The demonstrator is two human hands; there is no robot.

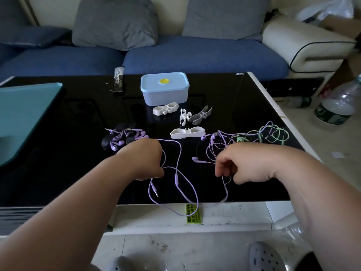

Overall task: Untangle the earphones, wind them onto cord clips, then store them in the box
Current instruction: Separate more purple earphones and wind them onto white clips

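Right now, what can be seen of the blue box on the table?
The blue box is a plastic-looking rectangular tub with rounded corners. Its lid is on, a round yellow spot at its centre. It stands upright far across the black table; a white cord clip lies just before it. No hand touches it.

The left hand (pixel 145 159) and right hand (pixel 240 163) pinch a purple earphone cord (pixel 176 178); 4 white cord clips (pixel 187 133) and a blue box (pixel 164 89) lie beyond them.

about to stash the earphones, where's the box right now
In the head view the light blue box sits lid on at the far middle of the black table, just behind the white cord clips.
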